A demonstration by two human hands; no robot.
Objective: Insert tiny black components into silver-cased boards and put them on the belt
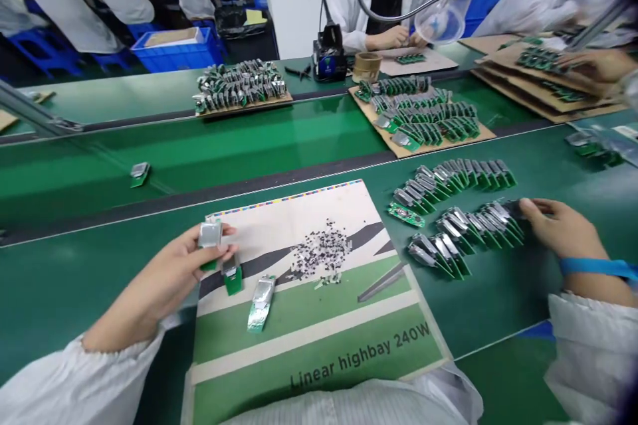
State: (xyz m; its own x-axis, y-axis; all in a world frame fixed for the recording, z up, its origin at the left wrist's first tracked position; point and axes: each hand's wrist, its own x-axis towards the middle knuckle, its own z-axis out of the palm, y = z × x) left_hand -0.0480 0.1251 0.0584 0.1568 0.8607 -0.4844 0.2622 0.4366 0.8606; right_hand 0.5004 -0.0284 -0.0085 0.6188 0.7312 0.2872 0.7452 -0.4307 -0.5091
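Note:
My left hand (pixel 192 255) is closed on a small green circuit board (pixel 210 235) with a flat silver part on top, above the left edge of a printed cardboard sheet (pixel 349 339). A second board (pixel 232 279) is just under its fingertips; whether they touch it I cannot tell. Another board (pixel 262 302) lies on the cardboard, to the right. At the right, my right hand (pixel 565 229) has its thumb and fingers around the end of a leaning row of circuit boards (pixel 478 226). A pair of tweezers (pixel 381 282) and a heap of tiny black and clear bits (pixel 321 252) lie on the sheet.
Behind lies another row of boards (pixel 448 179), with a single flat board (pixel 406 214) beside it. Board-laden cardboard (pixel 389 136) and a lone board (pixel 140 174) rest on the green belt (pixel 174 153). Across it, a co-worker's hands (pixel 399 36) work near a tape roll (pixel 367 66).

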